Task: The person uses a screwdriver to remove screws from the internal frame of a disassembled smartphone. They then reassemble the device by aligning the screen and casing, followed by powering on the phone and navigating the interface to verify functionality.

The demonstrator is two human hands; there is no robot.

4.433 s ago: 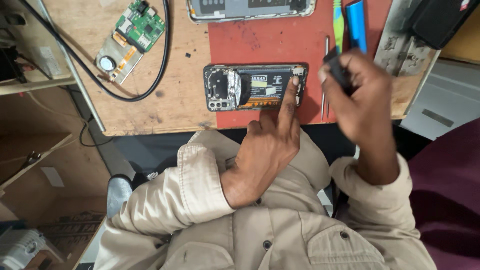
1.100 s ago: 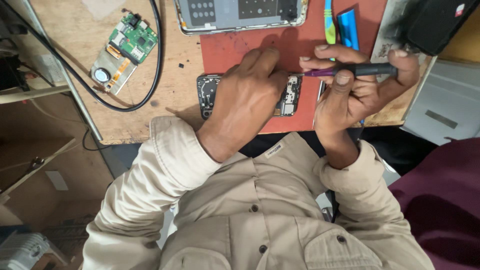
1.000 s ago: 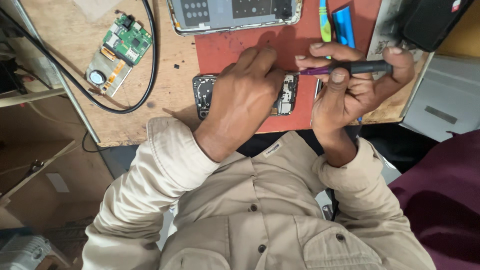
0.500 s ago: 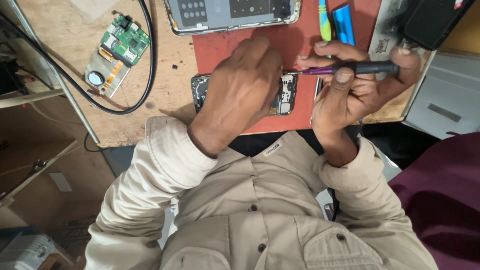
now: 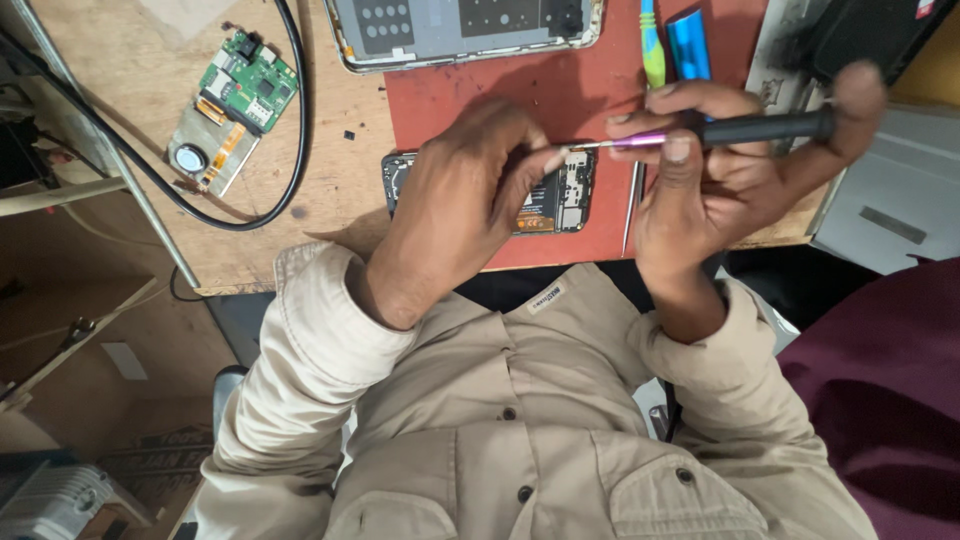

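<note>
I am pressing my left hand [image 5: 465, 195] down on the opened phone [image 5: 560, 195] lying on the red mat [image 5: 470, 95], fingers now together at the screwdriver [image 5: 735, 130] tip, while my right hand [image 5: 715, 185], clamped on the handle, is holding it level, lower than before.

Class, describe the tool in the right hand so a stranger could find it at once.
Start at the red mat on the wooden bench. Above its right edge, the right hand holds a slim screwdriver level. Unlike the green-and-yellow tool lying nearby, it has a black handle and purple collar.
</note>
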